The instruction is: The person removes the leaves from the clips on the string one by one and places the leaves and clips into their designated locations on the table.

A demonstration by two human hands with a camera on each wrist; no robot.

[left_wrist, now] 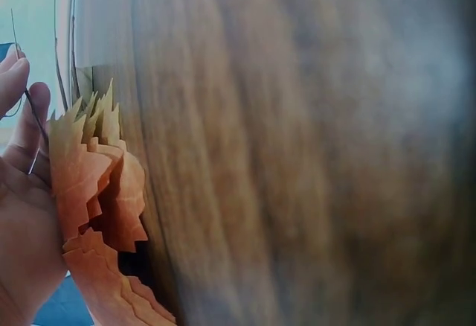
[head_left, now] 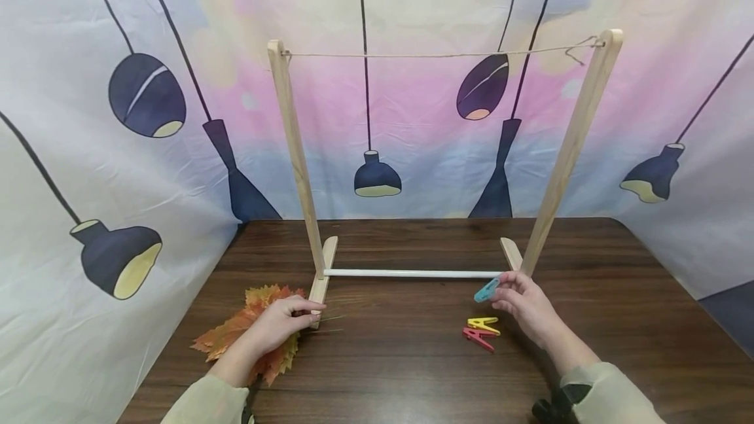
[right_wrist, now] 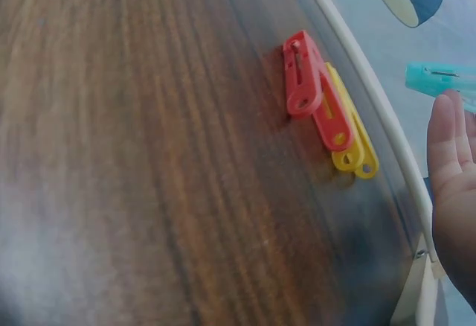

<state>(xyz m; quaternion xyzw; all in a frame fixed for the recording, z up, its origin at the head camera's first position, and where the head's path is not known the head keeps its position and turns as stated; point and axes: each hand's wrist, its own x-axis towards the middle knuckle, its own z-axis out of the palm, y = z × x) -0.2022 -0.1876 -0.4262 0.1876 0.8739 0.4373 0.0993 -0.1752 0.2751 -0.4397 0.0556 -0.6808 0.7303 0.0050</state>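
Note:
My right hand pinches a light blue clothespin between thumb and fingers, near the right end of the white rod. In the right wrist view the blue clothespin points out past the fingertips. Over a pile of orange and yellow artificial leaves at the left, my left hand pinches a thin leaf stem. The left wrist view shows that stem running between thumb and finger, with the layered leaves beside the palm. A yellow clothespin and a red clothespin lie together left of my right hand.
A wooden frame stands on the dark table, its left post and right post joined by a string on top and a white rod below. A printed cloth hangs behind.

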